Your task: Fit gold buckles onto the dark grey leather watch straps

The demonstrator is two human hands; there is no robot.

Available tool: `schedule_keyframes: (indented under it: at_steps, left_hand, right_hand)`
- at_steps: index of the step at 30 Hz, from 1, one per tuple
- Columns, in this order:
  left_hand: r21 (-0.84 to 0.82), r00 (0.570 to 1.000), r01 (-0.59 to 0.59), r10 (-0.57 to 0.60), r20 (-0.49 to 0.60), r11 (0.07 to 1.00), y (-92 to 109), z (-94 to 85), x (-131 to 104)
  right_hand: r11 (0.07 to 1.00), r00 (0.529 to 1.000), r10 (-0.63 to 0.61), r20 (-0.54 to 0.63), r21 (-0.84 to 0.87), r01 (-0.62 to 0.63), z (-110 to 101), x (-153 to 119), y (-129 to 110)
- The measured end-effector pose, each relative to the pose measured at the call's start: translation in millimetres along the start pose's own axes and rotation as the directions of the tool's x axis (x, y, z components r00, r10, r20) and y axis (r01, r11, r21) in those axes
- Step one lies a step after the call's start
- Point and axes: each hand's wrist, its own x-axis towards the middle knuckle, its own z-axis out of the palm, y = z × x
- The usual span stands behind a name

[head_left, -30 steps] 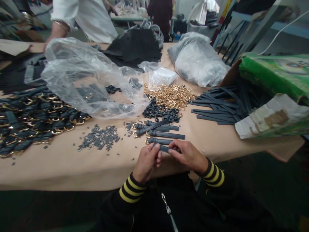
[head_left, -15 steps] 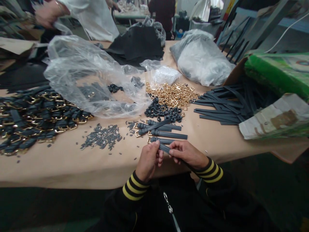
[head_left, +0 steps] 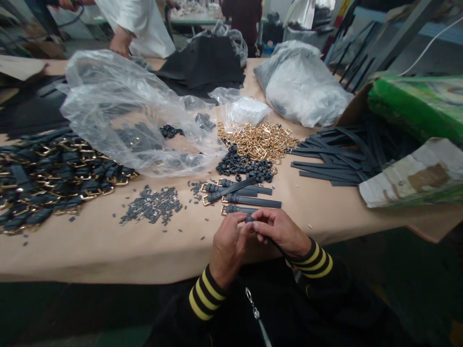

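Close to the table's front edge, my left hand (head_left: 230, 241) and my right hand (head_left: 280, 230) meet, both closed on one dark strap (head_left: 249, 219). The strap's end is bent over between my fingertips, and its tail runs back under my right wrist. Just beyond my fingers lie several buckled straps (head_left: 253, 200) with gold buckles. A heap of dark strap loops (head_left: 242, 166) sits behind them, against a pile of gold buckles (head_left: 258, 140). Small dark pieces (head_left: 152, 205) are scattered to the left.
Many finished-looking buckled straps (head_left: 43, 178) are heaped at far left. Beside them spreads a clear plastic bag (head_left: 119, 101). On the right, loose straps (head_left: 333, 154) spill from a green box (head_left: 415, 106). A full plastic bag (head_left: 304, 86) stands behind. Across the table is a person in white (head_left: 144, 29).
The strap's end, flat between my hands before, is now folded over at my fingertips. My left hand has turned and drawn in against my right. The other person's hand has moved down and right.
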Motion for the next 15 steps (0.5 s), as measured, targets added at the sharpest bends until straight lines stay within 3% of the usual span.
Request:
schedule_keyframes:
  at_steps: [4, 8, 12, 13, 15]
  left_hand:
    - [0.006, 1.0, 0.01, -0.01, 0.017, 1.0, 3.4, -0.8, -0.7]
    - [-0.044, 0.977, 0.215, -0.214, 0.015, 0.976, -2.0, -6.8, 7.4]
    - [-0.025, 0.935, 0.244, -0.242, -0.258, 0.969, -10.9, -17.9, 15.1]
    - [-0.021, 0.929, 0.252, -0.248, -0.276, 0.967, -11.4, -20.3, 16.4]
    - [-0.097, 0.932, 0.318, -0.33, -0.154, 0.943, -10.0, -23.0, 18.5]
  right_hand:
    - [0.999, 1.0, 0.001, 0.018, -0.042, 0.0, 1.1, -2.0, -1.9]
    - [0.999, 0.999, 0.03, 0.016, 0.039, -0.031, 1.7, -4.2, -1.6]
    - [0.984, 0.996, 0.084, -0.027, 0.158, -0.078, 0.8, -3.6, -0.4]
    - [0.981, 0.995, 0.094, -0.029, 0.171, -0.087, 0.7, -3.2, -0.1]
    - [0.979, 0.994, 0.103, -0.022, 0.181, -0.098, 0.9, -2.7, 0.4]
